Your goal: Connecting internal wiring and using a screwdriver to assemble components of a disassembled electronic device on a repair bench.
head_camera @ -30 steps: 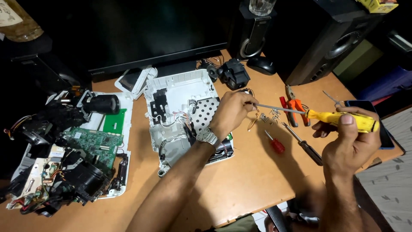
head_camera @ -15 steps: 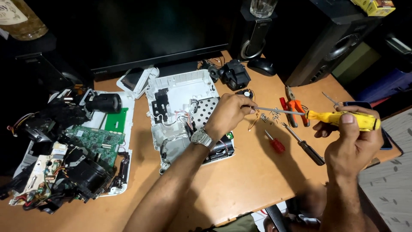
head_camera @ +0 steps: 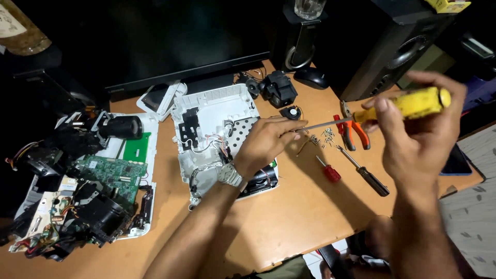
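Right hand (head_camera: 418,139), right of frame, raised above the desk: fingers closed around the yellow handle of a screwdriver (head_camera: 382,109). Handle is bright yellow, chunky, slightly blurred; a thin grey metal shaft runs from it down and left toward centre frame.

Left hand (head_camera: 266,144), centre frame: fingers pinched together at the shaft's tip end, thumb and forefinger meeting there. Whether they actually grip the tip or something small at it, cannot tell. Metal wristwatch (head_camera: 230,174) on that wrist.

Left hand hovers over the right edge of an opened white plastic housing (head_camera: 206,111), centre-left, showing a perforated metal plate, loose wires and black parts inside.

On the wooden desk (head_camera: 289,217) just right of the left hand: a small scatter of screws (head_camera: 324,137), orange-handled pliers (head_camera: 354,132), a short red-handled screwdriver (head_camera: 328,170) and a black-handled screwdriver (head_camera: 364,173).

Left of frame: second white tray bearing a green circuit board (head_camera: 108,175) and black lens assembly (head_camera: 121,126). Upper right: dark speaker (head_camera: 382,46).
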